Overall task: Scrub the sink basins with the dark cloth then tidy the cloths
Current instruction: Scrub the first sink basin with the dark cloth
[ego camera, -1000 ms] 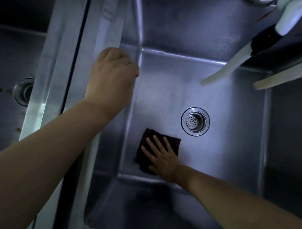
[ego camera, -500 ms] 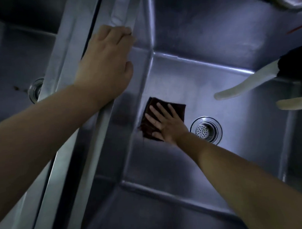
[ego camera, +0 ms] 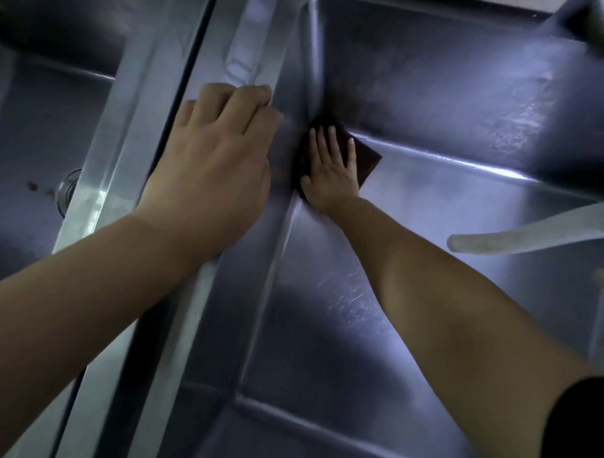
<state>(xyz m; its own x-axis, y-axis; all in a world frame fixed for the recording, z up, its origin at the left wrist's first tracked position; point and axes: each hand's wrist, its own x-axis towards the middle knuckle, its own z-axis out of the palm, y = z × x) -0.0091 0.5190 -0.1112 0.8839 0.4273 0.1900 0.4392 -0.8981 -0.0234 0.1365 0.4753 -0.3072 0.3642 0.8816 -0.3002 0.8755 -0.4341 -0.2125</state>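
Left basin (ego camera: 34,142): steel, its drain (ego camera: 66,190) half hidden behind the divider, with a few brown scraps lying beside it. Not yet under your cloth in this view.

Divider (ego camera: 173,106): the raised steel ridge between the two basins. Your left hand (ego camera: 216,163) rests on it, fingers loosely curled over the far edge, holding nothing; it looks to serve as a brace.

Dark cloth (ego camera: 363,154): a small folded square, pushed into the far left corner of the right basin (ego camera: 444,114), where floor, side wall and back wall meet. Your right hand (ego camera: 333,173) lies flat on it, fingers straight and spread, pressing rather than gripping.

Handling: the cloth is likely light, soft and limp, and on wet steel it may slide or bunch under the palm. Keep the palm over its middle; to lift it, pinch the free corner toward the right.

Room: the corner seams hem the cloth in on the left and far sides. Open basin floor lies toward you and to the right.

Pale spout (ego camera: 520,235): reaches in from the right above the basin floor; watch your forearm beneath it.
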